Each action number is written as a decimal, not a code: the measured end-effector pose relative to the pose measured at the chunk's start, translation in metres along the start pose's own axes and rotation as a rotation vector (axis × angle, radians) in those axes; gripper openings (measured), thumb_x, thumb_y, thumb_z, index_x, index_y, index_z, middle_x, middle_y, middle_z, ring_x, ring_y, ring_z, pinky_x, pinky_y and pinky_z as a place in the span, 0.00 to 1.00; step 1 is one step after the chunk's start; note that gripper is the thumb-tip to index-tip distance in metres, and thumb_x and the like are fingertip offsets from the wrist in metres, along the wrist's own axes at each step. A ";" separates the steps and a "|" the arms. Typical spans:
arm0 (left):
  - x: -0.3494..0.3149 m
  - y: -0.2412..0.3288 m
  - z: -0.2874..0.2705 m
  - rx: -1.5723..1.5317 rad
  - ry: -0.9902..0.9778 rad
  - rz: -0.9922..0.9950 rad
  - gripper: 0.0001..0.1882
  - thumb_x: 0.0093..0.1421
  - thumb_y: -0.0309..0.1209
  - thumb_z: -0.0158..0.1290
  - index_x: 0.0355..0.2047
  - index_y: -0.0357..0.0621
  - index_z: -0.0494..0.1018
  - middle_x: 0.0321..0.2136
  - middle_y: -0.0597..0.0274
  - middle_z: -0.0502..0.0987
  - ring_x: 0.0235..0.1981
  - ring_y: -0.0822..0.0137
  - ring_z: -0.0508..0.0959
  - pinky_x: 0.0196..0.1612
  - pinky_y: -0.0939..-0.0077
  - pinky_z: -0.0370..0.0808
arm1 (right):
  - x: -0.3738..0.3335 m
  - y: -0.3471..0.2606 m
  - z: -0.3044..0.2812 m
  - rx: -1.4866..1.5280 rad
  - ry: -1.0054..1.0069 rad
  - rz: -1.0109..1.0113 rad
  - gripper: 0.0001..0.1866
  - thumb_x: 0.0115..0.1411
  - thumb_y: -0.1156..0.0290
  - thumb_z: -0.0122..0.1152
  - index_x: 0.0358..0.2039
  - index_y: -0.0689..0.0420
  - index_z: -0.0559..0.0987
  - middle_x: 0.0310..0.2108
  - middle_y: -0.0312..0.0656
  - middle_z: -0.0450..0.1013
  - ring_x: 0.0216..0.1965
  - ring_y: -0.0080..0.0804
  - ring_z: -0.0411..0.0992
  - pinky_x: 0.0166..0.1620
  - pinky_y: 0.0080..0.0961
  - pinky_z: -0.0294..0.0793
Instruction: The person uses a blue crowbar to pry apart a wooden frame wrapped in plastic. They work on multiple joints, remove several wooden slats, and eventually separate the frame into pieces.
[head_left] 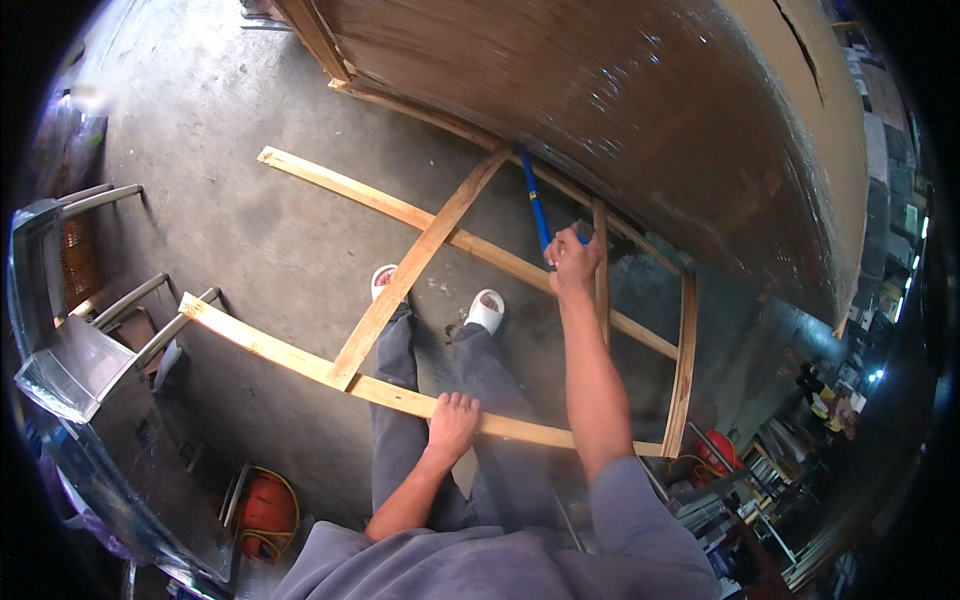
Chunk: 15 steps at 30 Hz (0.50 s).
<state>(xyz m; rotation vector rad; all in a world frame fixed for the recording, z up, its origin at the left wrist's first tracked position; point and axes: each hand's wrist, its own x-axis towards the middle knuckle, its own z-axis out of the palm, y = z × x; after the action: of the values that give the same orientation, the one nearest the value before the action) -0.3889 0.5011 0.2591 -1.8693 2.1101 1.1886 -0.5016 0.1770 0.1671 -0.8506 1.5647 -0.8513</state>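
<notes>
My left hand [455,425] is closed over the near slat [280,350] of a wooden frame, just in front of my body. With my right arm stretched forward, my right hand [574,264] is closed round a slim blue tool [535,200] with a yellow band; its exact kind I cannot tell. The tool's far end meets the frame near its far rail [420,112], where a slanting crosspiece [425,250] joins. A middle slat [340,185] passes under that crosspiece. Near my right hand is a short upright piece [602,290], and an end piece [684,365] closes the right side.
A large film-wrapped brown panel [600,110] leans over the frame's far side. Wrapped chairs [90,350] stand at left, one leg near the slat's end. Red round objects [268,505] lie at both lower sides. My feet, in white slippers [486,312], stand within the frame on concrete.
</notes>
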 end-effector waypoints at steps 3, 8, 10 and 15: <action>0.001 0.000 0.000 -0.006 0.011 -0.017 0.05 0.54 0.30 0.52 0.32 0.47 0.73 0.31 0.61 0.76 0.39 0.62 0.75 0.43 0.68 0.66 | 0.002 -0.007 0.020 0.152 0.049 -0.002 0.10 0.53 0.84 0.52 0.27 0.54 0.64 0.12 0.33 0.55 0.08 0.22 0.53 0.15 0.25 0.54; 0.001 0.000 -0.001 0.000 -0.009 -0.016 0.04 0.55 0.30 0.51 0.32 0.47 0.72 0.31 0.61 0.76 0.38 0.62 0.75 0.42 0.68 0.65 | 0.021 -0.068 0.031 0.176 0.036 0.200 0.11 0.55 0.80 0.53 0.36 0.57 0.63 0.14 0.34 0.57 0.10 0.24 0.55 0.16 0.26 0.56; 0.001 0.001 0.000 0.006 -0.007 -0.017 0.04 0.55 0.30 0.51 0.31 0.47 0.72 0.31 0.61 0.76 0.38 0.62 0.75 0.42 0.68 0.65 | 0.044 -0.095 0.028 0.150 -0.113 0.224 0.20 0.58 0.74 0.56 0.48 0.63 0.61 0.17 0.36 0.61 0.14 0.26 0.58 0.17 0.28 0.58; 0.005 0.001 0.003 -0.004 -0.005 -0.021 0.04 0.55 0.31 0.51 0.32 0.47 0.72 0.30 0.61 0.75 0.38 0.62 0.75 0.42 0.68 0.65 | 0.068 -0.109 0.020 0.015 -0.133 0.184 0.11 0.55 0.83 0.51 0.37 0.55 0.66 0.15 0.32 0.56 0.09 0.19 0.52 0.15 0.25 0.54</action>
<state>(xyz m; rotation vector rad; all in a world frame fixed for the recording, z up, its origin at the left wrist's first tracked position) -0.3922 0.4984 0.2548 -1.8836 2.0821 1.1926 -0.4828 0.0638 0.2273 -0.7252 1.4916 -0.6606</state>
